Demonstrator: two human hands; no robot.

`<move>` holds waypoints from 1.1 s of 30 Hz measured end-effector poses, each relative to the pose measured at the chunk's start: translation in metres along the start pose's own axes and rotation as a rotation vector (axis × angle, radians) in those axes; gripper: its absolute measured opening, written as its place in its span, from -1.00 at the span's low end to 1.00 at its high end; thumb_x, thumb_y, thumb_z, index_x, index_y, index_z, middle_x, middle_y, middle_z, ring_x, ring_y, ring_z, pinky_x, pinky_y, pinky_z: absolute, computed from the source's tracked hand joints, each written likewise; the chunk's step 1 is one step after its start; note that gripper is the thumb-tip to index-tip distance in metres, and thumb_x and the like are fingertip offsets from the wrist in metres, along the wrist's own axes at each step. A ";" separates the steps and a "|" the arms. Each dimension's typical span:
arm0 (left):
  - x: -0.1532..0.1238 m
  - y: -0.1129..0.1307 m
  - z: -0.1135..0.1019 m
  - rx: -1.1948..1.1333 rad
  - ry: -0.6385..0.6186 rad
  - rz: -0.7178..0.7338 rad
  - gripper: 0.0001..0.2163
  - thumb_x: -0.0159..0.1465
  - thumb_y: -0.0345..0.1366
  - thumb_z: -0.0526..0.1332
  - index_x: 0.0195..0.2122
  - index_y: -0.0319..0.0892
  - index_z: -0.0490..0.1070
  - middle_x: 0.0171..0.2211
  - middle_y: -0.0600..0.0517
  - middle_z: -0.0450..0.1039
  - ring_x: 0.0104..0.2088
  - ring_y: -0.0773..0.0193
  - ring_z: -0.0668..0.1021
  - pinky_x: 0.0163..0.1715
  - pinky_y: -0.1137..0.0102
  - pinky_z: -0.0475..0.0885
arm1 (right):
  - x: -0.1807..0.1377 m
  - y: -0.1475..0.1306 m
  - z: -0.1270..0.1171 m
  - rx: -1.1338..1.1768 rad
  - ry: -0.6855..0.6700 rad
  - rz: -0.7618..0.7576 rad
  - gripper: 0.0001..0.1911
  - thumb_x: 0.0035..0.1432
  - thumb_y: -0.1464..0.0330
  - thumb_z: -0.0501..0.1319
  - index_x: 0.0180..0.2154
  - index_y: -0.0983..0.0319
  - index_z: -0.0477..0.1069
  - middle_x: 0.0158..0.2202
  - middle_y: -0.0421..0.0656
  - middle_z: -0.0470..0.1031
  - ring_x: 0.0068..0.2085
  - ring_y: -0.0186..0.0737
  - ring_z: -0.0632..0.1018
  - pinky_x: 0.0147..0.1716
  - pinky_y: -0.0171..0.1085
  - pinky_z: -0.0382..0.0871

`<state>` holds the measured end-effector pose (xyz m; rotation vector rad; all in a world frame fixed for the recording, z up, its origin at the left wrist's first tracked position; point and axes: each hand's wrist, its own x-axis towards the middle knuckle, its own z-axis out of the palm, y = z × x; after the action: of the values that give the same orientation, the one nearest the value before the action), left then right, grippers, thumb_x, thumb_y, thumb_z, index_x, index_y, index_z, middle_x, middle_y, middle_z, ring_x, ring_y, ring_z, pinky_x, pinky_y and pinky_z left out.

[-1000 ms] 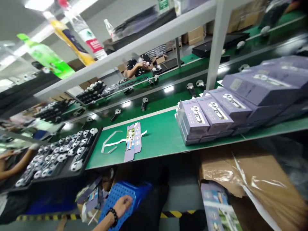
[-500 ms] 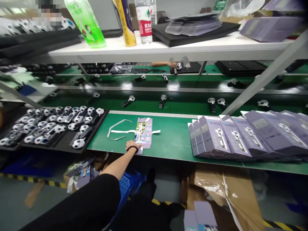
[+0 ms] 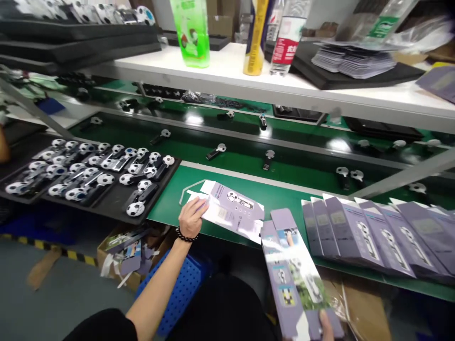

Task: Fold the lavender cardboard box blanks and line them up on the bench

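My left hand (image 3: 192, 217), a dark bead bracelet on its wrist, is closed on the near left edge of a flattened purple carton (image 3: 232, 210) lifted over the green table's (image 3: 177, 208) front edge. My right hand (image 3: 326, 327) shows only as fingertips at the bottom edge, gripping the low end of a stack of flat purple cartons (image 3: 293, 272) that reaches up toward the table. A thin white strip (image 3: 190, 187) lies on the table behind the lifted carton.
A row of flat purple cartons (image 3: 373, 232) leans on the table at right. A black tray of football-headed gadgets (image 3: 95, 175) sits left. A conveyor (image 3: 249, 151) carries more gadgets. Bottles (image 3: 190, 31) stand on the white shelf. A blue stool (image 3: 185, 284) and a scrap box (image 3: 124, 251) are below.
My left hand has picked the flat carton off the table and turned it. My right hand has come into view with a stack of cartons. The view shifted left.
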<state>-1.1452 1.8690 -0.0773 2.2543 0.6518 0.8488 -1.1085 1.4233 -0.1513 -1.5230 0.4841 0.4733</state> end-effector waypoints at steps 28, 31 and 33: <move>0.012 0.156 0.071 -0.468 -0.876 -0.351 -0.48 0.09 0.05 0.28 -0.03 -0.20 0.44 -0.04 -0.12 0.54 -0.03 -0.03 0.55 0.04 0.15 0.46 | 0.065 -0.206 0.111 0.065 -0.318 -0.242 -0.36 -0.20 -0.05 0.44 -0.18 0.27 0.51 -0.16 -0.02 0.59 -0.08 0.04 0.56 0.00 -0.04 0.41; 0.022 0.191 0.108 -0.398 -0.832 -0.273 -0.41 0.13 -0.01 0.27 0.14 -0.17 0.31 0.18 -0.17 0.36 0.17 -0.06 0.41 0.20 0.10 0.32 | 0.081 -0.232 0.096 0.327 -0.246 -0.225 -0.45 -0.19 -0.02 0.43 -0.31 0.28 0.48 -0.39 -0.14 0.56 -0.34 -0.12 0.56 -0.29 -0.17 0.48; 0.035 0.214 0.125 -0.361 -0.602 -0.234 -0.31 0.15 0.01 0.26 0.25 -0.16 0.15 0.27 -0.19 0.21 0.26 -0.06 0.30 0.25 0.08 0.26 | 0.092 -0.250 0.094 0.298 -0.288 -0.302 -0.52 -0.13 0.02 0.42 -0.37 0.29 0.47 -0.47 -0.17 0.52 -0.41 -0.18 0.52 -0.36 -0.23 0.44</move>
<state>-0.9859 1.6985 0.0128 1.9104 0.4213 0.1322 -0.8892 1.5170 -0.0002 -1.1902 0.0896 0.3576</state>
